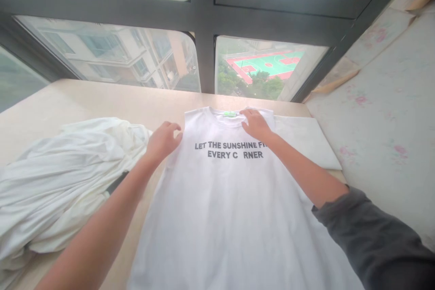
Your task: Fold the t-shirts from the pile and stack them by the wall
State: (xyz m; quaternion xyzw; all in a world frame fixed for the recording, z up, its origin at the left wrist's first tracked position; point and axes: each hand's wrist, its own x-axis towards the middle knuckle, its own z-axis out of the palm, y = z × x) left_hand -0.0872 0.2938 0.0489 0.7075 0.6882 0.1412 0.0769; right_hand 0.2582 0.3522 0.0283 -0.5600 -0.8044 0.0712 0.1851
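Observation:
A white sleeveless T-shirt (224, 199) lies spread flat, neckline toward the window, with dark lettering across its chest. A pale green label (230, 113) shows inside the collar. My left hand (166, 139) is at the shirt's left armhole edge, its fingers bent and the thumb apart, holding nothing. Over the right side of the neckline rests my right hand (256, 124), fingers stretched out and thumb apart on the cloth. Part of the lettering is hidden behind my right hand and forearm.
A loose heap of white clothes (64, 176) lies to the left on the pale ledge (102, 95). A folded white cloth (306, 138) sits at the right, partly beside the shirt. Behind stands a grey-framed window (205, 22); a flowered wall (384, 113) bounds the right.

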